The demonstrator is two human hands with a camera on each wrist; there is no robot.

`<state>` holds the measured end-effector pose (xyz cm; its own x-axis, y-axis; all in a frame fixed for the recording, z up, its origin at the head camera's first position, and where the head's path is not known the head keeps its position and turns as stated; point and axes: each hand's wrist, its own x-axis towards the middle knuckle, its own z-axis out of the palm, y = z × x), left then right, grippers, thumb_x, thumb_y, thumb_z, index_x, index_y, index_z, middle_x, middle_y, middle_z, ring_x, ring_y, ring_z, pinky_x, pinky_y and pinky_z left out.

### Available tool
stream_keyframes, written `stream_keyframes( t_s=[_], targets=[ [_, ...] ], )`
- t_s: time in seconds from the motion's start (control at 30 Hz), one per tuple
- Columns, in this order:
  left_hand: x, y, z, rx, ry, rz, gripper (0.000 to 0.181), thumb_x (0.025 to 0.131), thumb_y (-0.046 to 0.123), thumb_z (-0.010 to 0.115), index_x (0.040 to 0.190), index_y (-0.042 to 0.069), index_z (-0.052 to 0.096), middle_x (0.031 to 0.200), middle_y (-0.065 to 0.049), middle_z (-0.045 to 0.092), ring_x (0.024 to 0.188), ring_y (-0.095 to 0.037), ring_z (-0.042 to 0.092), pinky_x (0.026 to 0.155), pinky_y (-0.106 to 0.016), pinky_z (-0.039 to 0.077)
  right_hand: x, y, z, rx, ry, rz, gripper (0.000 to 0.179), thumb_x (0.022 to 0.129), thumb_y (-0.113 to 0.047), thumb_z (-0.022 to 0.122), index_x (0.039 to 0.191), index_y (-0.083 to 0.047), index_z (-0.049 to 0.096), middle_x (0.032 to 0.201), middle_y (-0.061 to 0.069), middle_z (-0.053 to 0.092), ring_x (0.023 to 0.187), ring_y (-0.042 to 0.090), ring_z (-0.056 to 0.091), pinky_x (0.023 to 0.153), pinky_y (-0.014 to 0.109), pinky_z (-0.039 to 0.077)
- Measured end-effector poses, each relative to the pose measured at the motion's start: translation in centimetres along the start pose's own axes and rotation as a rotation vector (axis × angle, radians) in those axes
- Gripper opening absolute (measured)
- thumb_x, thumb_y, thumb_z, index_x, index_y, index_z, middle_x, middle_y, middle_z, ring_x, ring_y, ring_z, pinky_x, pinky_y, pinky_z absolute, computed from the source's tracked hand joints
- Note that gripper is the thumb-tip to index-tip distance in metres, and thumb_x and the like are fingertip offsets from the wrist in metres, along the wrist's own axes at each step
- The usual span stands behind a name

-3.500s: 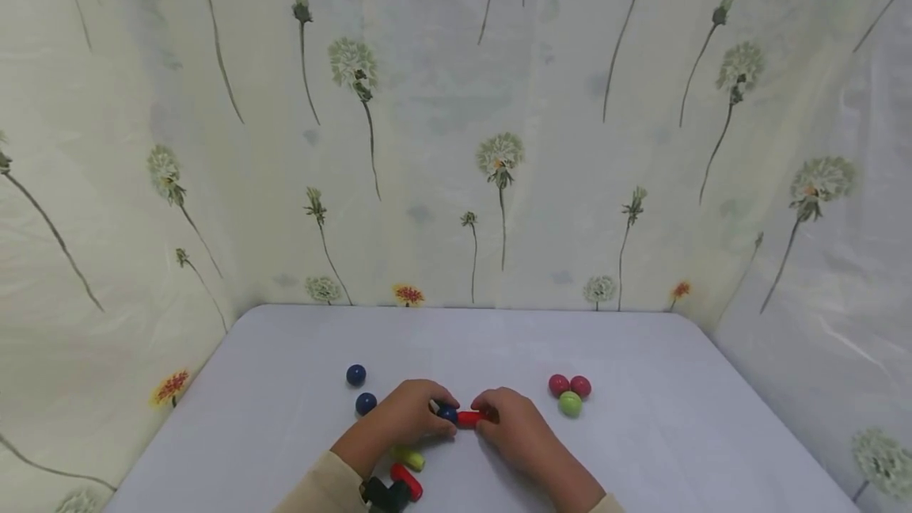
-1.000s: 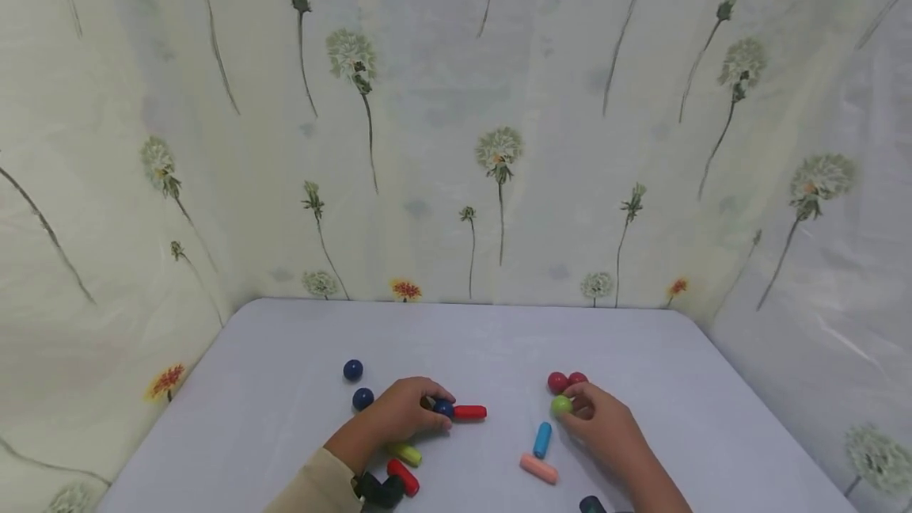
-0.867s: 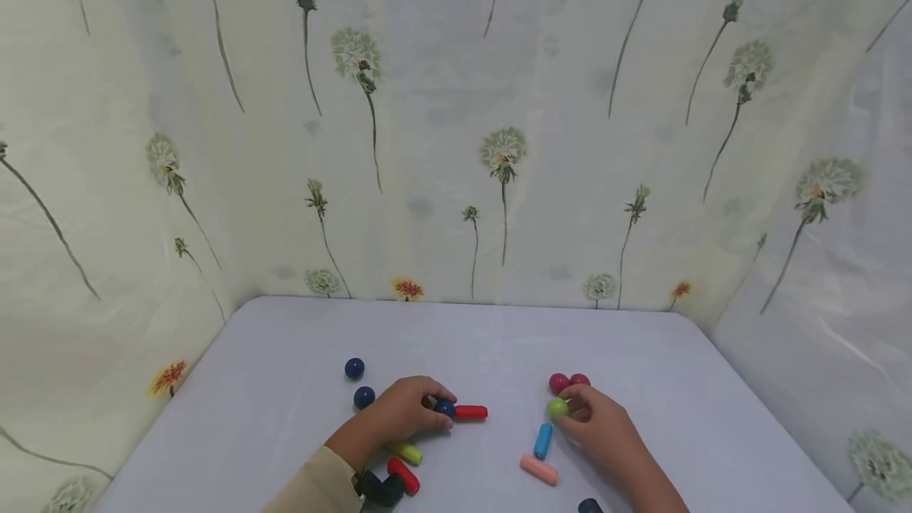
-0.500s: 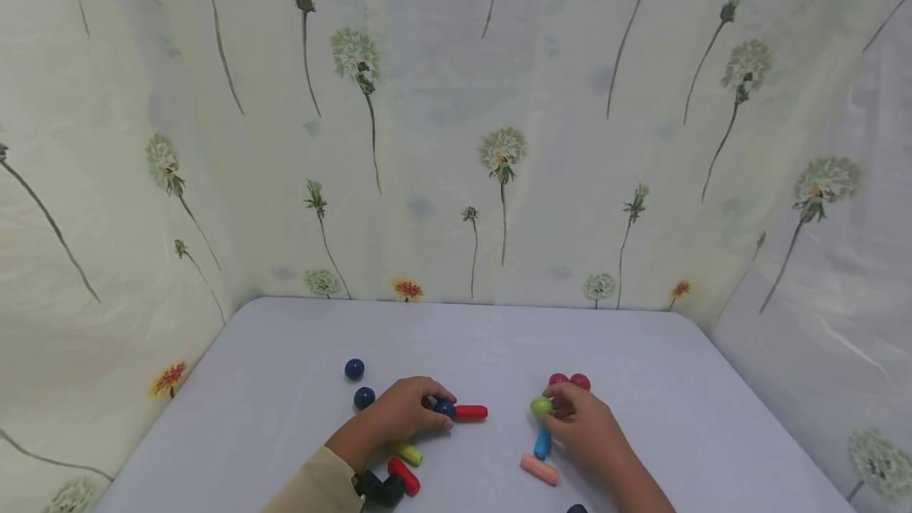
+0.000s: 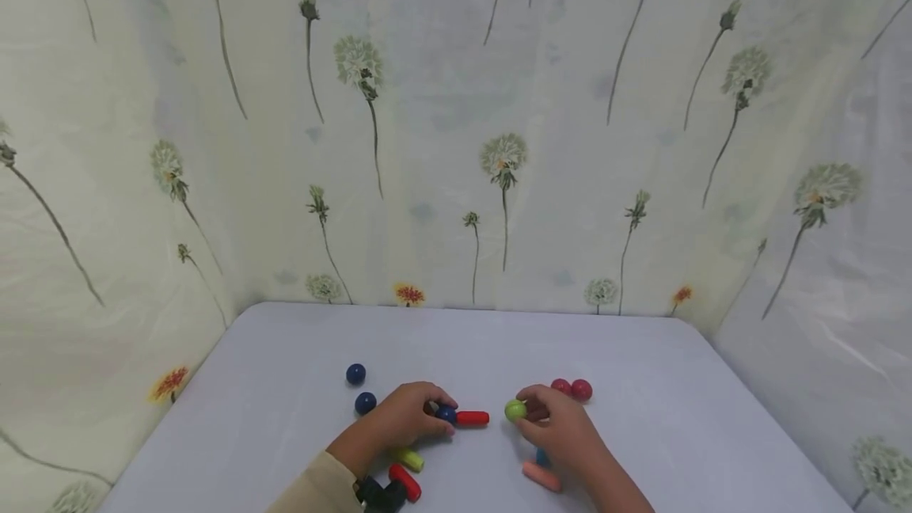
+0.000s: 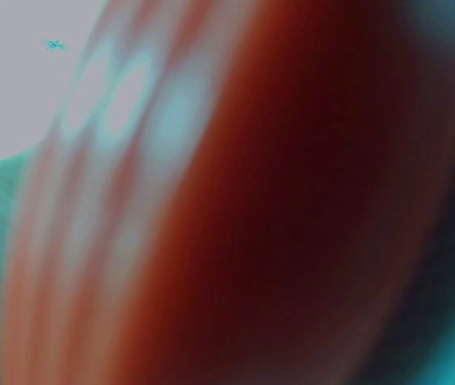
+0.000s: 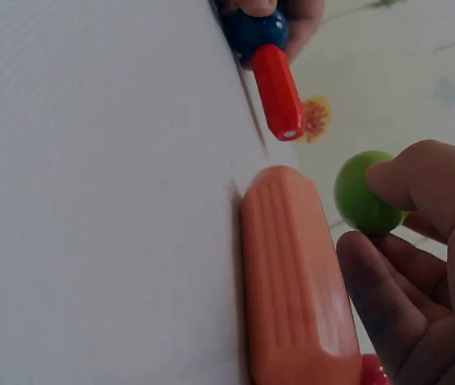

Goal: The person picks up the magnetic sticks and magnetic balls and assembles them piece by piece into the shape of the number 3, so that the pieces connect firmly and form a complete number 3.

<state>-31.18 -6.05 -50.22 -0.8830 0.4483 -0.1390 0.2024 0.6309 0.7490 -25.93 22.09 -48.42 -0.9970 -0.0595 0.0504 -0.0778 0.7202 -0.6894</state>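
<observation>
My left hand [image 5: 406,416] pinches a dark blue ball [image 5: 446,414] with a red ridged rod [image 5: 473,418] joined to it end-on, pointing right. In the right wrist view the rod's free end shows a small pale hole. My right hand [image 5: 566,422] pinches a glossy green ball [image 5: 515,411] between thumb and fingers, just right of the red rod and apart from it. The left wrist view is filled by blurred skin, so the held ball does not show there.
Two blue balls [image 5: 366,403] lie left, two crimson balls [image 5: 582,390] right. A salmon rod [image 5: 541,476] and a partly hidden blue rod [image 5: 542,458] lie by the right forearm. A yellow-green rod [image 5: 409,459] and another red rod [image 5: 405,483] lie by the left wrist.
The right hand released the red rod, took the green ball from beside the crimson balls and carried it left towards the red rod. The left hand stayed on the blue ball.
</observation>
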Motion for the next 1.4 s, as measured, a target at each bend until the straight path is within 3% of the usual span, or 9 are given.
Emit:
stream_keyframes(
  t_s=[0.2, 0.47, 0.67, 1.0, 1.4],
  targets=[
    [0.2, 0.0, 0.0, -0.004, 0.008, -0.002, 0.031, 0.086, 0.033, 0.087, 0.115, 0.033, 0.077, 0.11, 0.011, 0.066, 0.099, -0.016, 0.058, 0.092, -0.042, 0.054, 0.7, -1.1, 0.6, -0.056, -0.039, -0.05, 0.028, 0.087, -0.018, 0.086, 0.112, -0.02, 0.073, 0.1, -0.006, 0.072, 0.093, 0.011, 0.071, 0.087, 0.04, 0.061],
    [-0.1, 0.1, 0.1, -0.004, -0.004, -0.002, 0.031, 0.085, 0.033, 0.088, 0.114, 0.032, 0.077, 0.108, 0.01, 0.066, 0.098, -0.016, 0.058, 0.093, -0.041, 0.053, 1.0, -1.4, 1.5, -0.131, -0.123, -0.011, 0.03, 0.087, -0.027, 0.086, 0.113, -0.022, 0.073, 0.1, -0.008, 0.072, 0.096, 0.013, 0.068, 0.093, 0.045, 0.059],
    [-0.1, 0.3, -0.1, 0.012, 0.014, 0.004, 0.032, 0.086, 0.032, 0.088, 0.116, 0.031, 0.077, 0.108, 0.011, 0.067, 0.097, -0.016, 0.059, 0.092, -0.041, 0.054, 1.0, -1.3, 1.5, -0.103, -0.097, -0.031, 0.031, 0.087, -0.024, 0.087, 0.114, -0.021, 0.072, 0.1, -0.007, 0.072, 0.094, 0.012, 0.067, 0.092, 0.042, 0.06],
    [-0.1, -0.1, 0.1, 0.038, 0.005, 0.013, 0.032, 0.087, 0.034, 0.087, 0.117, 0.032, 0.077, 0.111, 0.013, 0.067, 0.098, -0.014, 0.058, 0.093, -0.04, 0.054, 0.8, -0.7, 1.7, -0.061, -0.14, -0.036, 0.031, 0.088, -0.023, 0.086, 0.114, -0.02, 0.071, 0.102, -0.007, 0.071, 0.096, 0.012, 0.067, 0.092, 0.042, 0.059],
    [-0.1, 0.2, 0.0, 0.032, 0.013, 0.006, 0.034, 0.085, 0.033, 0.088, 0.117, 0.032, 0.077, 0.113, 0.01, 0.067, 0.099, -0.014, 0.059, 0.094, -0.041, 0.055, 1.2, -0.5, 2.0, -0.092, -0.101, -0.03, 0.033, 0.089, -0.024, 0.085, 0.119, -0.022, 0.072, 0.107, -0.007, 0.072, 0.098, 0.012, 0.069, 0.093, 0.044, 0.059]
  ],
)
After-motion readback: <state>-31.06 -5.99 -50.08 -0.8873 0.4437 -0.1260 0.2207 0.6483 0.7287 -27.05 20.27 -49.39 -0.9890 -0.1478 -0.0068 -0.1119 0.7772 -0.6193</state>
